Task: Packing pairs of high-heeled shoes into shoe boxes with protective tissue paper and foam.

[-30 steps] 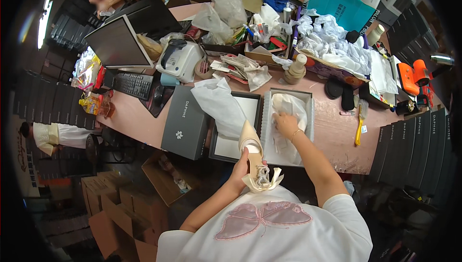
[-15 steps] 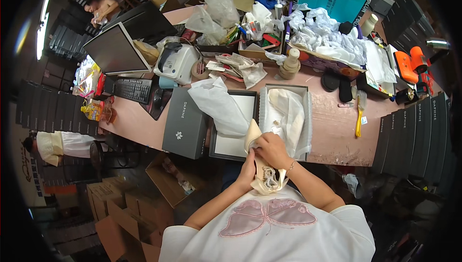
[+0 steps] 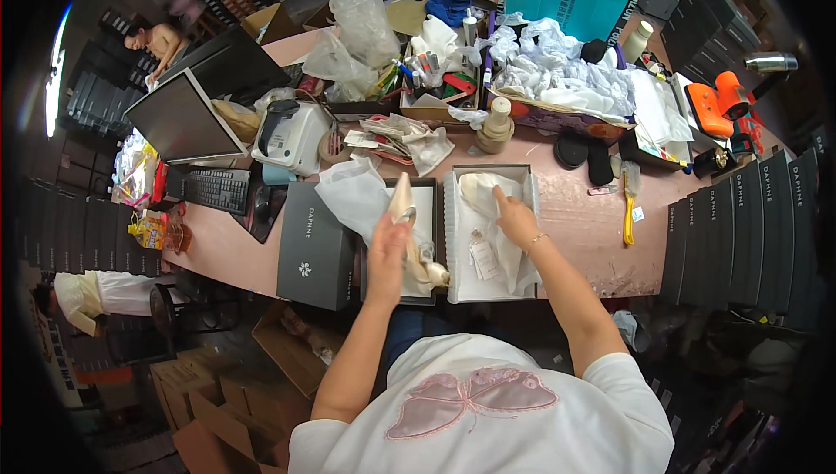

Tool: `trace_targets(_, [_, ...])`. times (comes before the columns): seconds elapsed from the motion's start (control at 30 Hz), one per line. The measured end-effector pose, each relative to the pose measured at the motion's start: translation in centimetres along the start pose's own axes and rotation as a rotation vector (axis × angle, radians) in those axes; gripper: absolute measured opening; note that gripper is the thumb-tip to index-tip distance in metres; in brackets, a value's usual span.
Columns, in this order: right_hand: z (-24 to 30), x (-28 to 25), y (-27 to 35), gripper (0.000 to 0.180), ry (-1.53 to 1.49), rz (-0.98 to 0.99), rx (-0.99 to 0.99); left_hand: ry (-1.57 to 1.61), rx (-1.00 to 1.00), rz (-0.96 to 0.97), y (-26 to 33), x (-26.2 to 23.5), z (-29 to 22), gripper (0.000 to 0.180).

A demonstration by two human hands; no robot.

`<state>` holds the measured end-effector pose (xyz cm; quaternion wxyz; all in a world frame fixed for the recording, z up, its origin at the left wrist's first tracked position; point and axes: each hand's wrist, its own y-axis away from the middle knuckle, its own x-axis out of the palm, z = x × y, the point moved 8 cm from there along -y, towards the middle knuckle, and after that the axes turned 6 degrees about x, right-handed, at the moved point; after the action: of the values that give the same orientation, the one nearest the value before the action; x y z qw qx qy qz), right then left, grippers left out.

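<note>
Holding cream shoe (image 3: pixel 400 198), hands (image 3: pixel 387 252) apart, right touching tissue (image 3: pixel 507 258) in shoebox (image 3: pixel 450 230)

"Where is this view looking from?"

"It is sitting on the wearer's head, as the left of two side-by-side fisheyes."

"Which way is it facing?"

"It is looking down and forward, across the tabletop (image 3: pixel 579 243) from its near edge toward its far one."

"How near is it hanging?"

"Close: the white shirt (image 3: pixel 522 422) is filling the bottom, while the left hand (image 3: pixel 387 252) and right hand (image 3: pixel 517 218) are showing mid-picture, just past the near edge."

"How wide is it reaching?"

"Beyond both ends of the tabletop. Floor cartons (image 3: pixel 228 404) are appearing below its near left corner, and straight edges are bowing toward a dark rim."
</note>
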<state>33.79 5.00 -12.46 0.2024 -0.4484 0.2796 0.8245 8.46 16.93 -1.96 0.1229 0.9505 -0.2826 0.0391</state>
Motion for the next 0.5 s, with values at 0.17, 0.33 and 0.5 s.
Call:
trace_targets(0.17, [2.5,-4.7,0.2,0.050,-0.002,-0.160,-0.096,0.062,-0.149,0.144,4.4,4.9,4.6,0.045])
trace_targets(0.33, [3.8,-8.8,6.8,0.026,-0.858,-0.084,-0.102,0.697,-0.486,0.371,8.3,12.5,6.0,0.066])
trace_targets(0.5, [5.9,-6.2,11.3,0.015,-1.328,0.071,-0.048,0.997,-0.625,0.485,8.4,13.4,1.8,0.070])
